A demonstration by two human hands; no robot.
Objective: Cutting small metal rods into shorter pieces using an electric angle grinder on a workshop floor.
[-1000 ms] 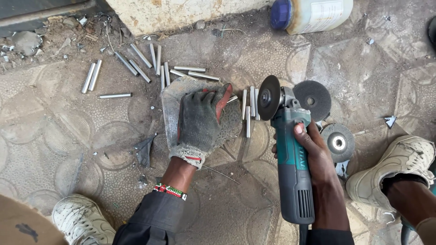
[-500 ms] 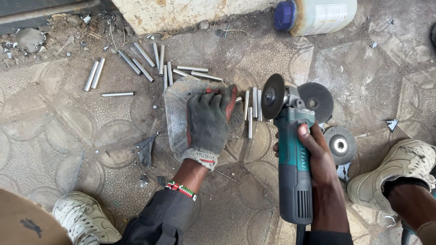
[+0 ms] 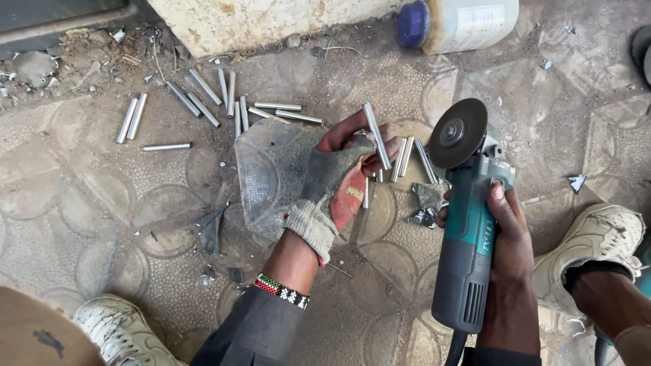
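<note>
Now the gloved left hand (image 3: 339, 179) fingers pinch 1 metal rod (image 3: 377, 135); right hand (image 3: 505, 234) fingers wrap the angle grinder (image 3: 468, 230).

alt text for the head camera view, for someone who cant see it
Seen from above, a gloved left hand lifts a short metal rod off a patterned concrete floor while the bare right hand grips a teal angle grinder. More cut rods lie scattered nearby, and a plastic jug lies at the top.
</note>
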